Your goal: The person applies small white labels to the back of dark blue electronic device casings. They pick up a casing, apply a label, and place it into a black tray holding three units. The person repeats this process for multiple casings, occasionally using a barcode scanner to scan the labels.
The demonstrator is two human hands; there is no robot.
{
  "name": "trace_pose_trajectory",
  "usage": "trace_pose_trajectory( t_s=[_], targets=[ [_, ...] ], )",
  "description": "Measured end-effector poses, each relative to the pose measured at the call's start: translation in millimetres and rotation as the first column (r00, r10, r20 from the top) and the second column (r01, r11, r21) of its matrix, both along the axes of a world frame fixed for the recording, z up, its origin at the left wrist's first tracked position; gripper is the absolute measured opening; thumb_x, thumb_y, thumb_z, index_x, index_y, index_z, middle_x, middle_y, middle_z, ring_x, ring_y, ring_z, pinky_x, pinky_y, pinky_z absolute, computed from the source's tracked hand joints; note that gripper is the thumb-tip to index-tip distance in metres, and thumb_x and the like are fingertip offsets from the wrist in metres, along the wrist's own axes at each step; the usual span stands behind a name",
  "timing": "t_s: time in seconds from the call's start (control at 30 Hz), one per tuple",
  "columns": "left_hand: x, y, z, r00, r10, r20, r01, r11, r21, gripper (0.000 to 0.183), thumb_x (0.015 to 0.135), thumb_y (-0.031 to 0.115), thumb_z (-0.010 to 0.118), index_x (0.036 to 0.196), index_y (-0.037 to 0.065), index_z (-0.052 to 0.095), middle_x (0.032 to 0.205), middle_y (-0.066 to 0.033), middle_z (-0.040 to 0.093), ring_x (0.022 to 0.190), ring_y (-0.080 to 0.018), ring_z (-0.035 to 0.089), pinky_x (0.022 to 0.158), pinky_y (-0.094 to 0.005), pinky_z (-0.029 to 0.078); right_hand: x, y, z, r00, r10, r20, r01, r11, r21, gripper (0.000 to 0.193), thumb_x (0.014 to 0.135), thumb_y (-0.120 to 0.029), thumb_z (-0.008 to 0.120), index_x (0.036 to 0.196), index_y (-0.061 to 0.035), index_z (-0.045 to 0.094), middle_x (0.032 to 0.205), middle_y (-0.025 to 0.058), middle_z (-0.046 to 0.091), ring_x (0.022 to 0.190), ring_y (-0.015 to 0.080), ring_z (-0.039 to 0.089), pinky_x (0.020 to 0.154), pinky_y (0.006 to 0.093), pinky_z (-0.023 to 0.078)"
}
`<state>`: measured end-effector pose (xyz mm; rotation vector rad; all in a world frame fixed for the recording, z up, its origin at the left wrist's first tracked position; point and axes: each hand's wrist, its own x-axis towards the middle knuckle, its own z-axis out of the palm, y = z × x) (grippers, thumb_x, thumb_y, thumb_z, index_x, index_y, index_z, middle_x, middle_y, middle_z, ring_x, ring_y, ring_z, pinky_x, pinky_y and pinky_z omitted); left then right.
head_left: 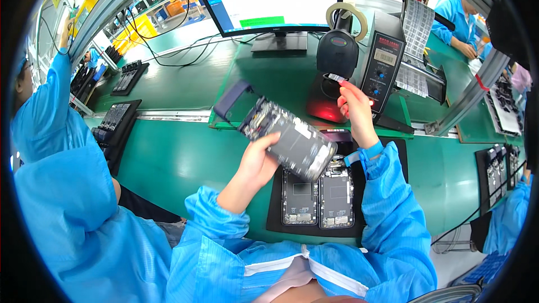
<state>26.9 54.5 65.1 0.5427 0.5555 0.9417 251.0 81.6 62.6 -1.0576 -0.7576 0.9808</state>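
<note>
My left hand (255,165) is closed round the lower edge of an opened phone (292,137), held tilted above the bench with its circuit board and battery showing. A dark cover piece (229,102) juts from its upper left end. My right hand (356,106) pinches a small white label (336,78) between thumb and finger, just below the head of a black barcode scanner (337,55). Red light falls round the scanner's base (325,109). Under the held phone, two more opened phones (300,201) lie side by side on a black tray (275,216).
A monitor (275,0) stands behind. Right of the scanner is a label counter box (384,64) with a printed label strip (416,28). A tape roll (359,19) hangs on the scanner. Co-workers in blue sleeves (56,90) flank the green bench (163,163); trays of parts (120,123) sit left.
</note>
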Motion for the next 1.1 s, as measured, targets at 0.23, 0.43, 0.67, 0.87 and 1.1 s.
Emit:
trace_pose_trajectory(
  t_s=[0.23,0.43,0.67,0.87,1.1],
  targets=[
    [58,75,-3,0.967,0.226,0.117,-0.229,0.973,0.011,0.02,0.084,0.013,0.047,0.098,0.0,0.052,0.098,-0.0088,0.057,0.093,-0.0193,0.052,0.085,-0.0335,0.039,14,-39,34,0.968,-0.249,-0.044,0.245,0.882,0.402,0.027,0.084,-0.019,0.048,0.06,-0.0089,0.042,0.053,-0.0044,0.036,0.047,0.0027,0.027,0.044,0.0204,0.02],
    [54,63,-1,0.958,0.259,0.121,-0.271,0.957,0.1,0.022,0.082,0.008,0.05,0.102,-0.001,0.05,0.097,-0.0094,0.057,0.092,-0.0201,0.054,0.084,-0.0351,0.041,10,-69,62,0.982,-0.159,0.1,0.069,0.802,0.593,0.022,0.08,-0.015,0.048,0.063,-0.0061,0.038,0.06,-0.0002,0.036,0.056,0.0062,0.029,0.05,0.0215,0.022],
    [43,-31,11,0.866,0.347,-0.36,0.065,0.636,0.769,0.036,0.081,0.003,0.052,0.115,-0.002,0.042,0.111,-0.0132,0.05,0.1,-0.0204,0.052,0.083,-0.0309,0.044,-22,-111,80,0.789,-0.102,0.605,-0.315,0.779,0.542,0.038,0.063,-0.022,0.072,0.082,-0.0036,0.044,0.118,0.0222,0.038,0.102,0.0251,0.042,0.086,0.0338,0.035],
    [43,-45,21,0.855,0.152,-0.496,0.331,0.576,0.747,0.056,0.071,-0.006,0.052,0.124,0.001,0.036,0.121,-0.0159,0.043,0.109,-0.0264,0.047,0.089,-0.0312,0.04,-35,-132,86,0.888,0.077,0.453,-0.356,0.738,0.573,0.036,0.069,-0.022,0.071,0.083,-0.0023,0.045,0.123,0.029,0.034,0.11,0.0301,0.042,0.093,0.0396,0.031],
    [50,-41,21,0.851,0.282,-0.443,0.297,0.437,0.849,0.054,0.07,-0.006,0.053,0.121,0.002,0.04,0.108,-0.0122,0.052,0.096,-0.0227,0.054,0.08,-0.0306,0.044,-34,-129,88,0.935,0.151,0.32,-0.309,0.789,0.53,0.028,0.073,-0.016,0.067,0.08,-0.0002,0.046,0.121,0.0271,0.039,0.105,0.0243,0.045,0.09,0.035,0.033]
  ],
)
